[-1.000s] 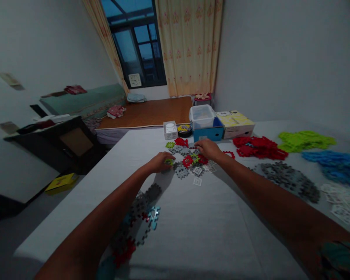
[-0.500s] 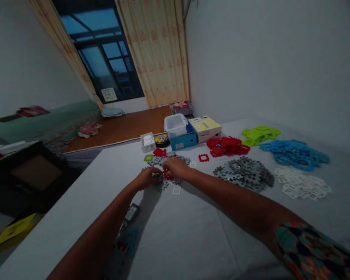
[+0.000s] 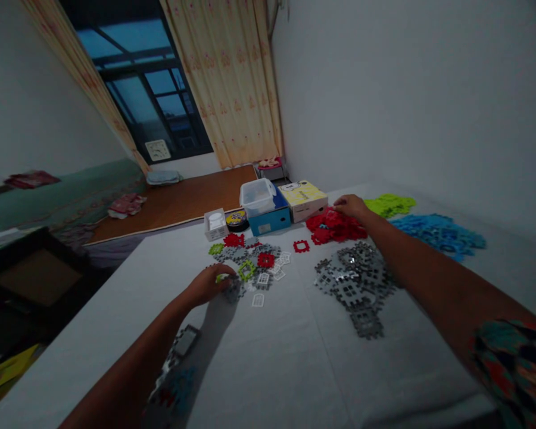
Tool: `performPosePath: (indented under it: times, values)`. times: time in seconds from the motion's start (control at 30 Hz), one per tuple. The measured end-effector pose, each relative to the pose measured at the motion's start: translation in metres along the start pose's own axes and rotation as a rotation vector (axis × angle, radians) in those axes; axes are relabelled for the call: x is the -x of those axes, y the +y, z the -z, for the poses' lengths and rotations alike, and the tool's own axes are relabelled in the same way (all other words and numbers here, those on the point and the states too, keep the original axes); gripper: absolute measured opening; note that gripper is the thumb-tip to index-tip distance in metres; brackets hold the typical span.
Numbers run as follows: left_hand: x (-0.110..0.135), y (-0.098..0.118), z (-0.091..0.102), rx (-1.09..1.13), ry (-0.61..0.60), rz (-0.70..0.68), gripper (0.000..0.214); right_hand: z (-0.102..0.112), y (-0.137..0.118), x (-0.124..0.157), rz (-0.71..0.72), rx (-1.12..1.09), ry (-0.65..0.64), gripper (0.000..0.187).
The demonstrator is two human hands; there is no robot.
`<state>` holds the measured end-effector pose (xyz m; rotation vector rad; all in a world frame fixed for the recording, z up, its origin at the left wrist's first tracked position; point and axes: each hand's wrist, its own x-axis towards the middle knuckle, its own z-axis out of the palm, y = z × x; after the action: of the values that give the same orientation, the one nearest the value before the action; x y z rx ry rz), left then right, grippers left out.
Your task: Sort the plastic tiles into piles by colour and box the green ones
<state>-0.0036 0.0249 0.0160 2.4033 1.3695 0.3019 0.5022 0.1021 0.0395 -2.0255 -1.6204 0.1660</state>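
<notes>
My left hand (image 3: 209, 283) is at the near left of a flat build of grey interlocking tiles (image 3: 236, 255), thumb and fingers closed on its edge. A red square frame (image 3: 266, 260) and a green square frame (image 3: 246, 271) sit on this build. Small white window pieces (image 3: 263, 280) lie around its near right side. Out to the right, my right hand (image 3: 352, 205) is at the back of a heap of red interlocking pieces (image 3: 335, 226), fingers bent together on a red piece.
A grey heap (image 3: 357, 277), a blue heap (image 3: 440, 233) and a lime green heap (image 3: 390, 204) lie to the right. At the back stand a blue box (image 3: 268, 220) with a clear tub (image 3: 256, 195), a yellow box (image 3: 304, 198) and a round tin (image 3: 237, 220).
My right hand has left the build and gone right to the red heap. My left hand stays at the build's left side. The view has turned slightly right, and the right arm now covers the white heap.
</notes>
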Motion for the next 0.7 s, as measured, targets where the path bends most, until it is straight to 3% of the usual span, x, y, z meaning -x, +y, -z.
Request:
performPosePath:
  times: [0.27, 0.33, 0.43, 0.57, 0.7]
  values:
    - [-0.003, 0.014, -0.002, -0.034, 0.006, -0.038, 0.027, -0.007, 0.009, 0.015, 0.183, 0.036, -0.152, 0.029]
    - [-0.003, 0.013, -0.004, -0.045, -0.006, -0.05, 0.026, -0.005, -0.003, 0.02, 0.203, 0.104, -0.092, 0.031]
    - [-0.009, 0.014, -0.011, -0.051, 0.031, -0.066, 0.026, -0.016, -0.046, 0.04, 0.348, 0.123, -0.024, 0.031]
    - [-0.019, 0.022, -0.025, -0.091, 0.113, -0.082, 0.041, -0.063, -0.123, 0.093, 0.696, 0.006, -0.347, 0.029]
    - [-0.017, 0.024, -0.033, -0.087, 0.039, -0.073, 0.049, -0.106, -0.171, 0.138, 0.778, 0.118, -0.392, 0.037]
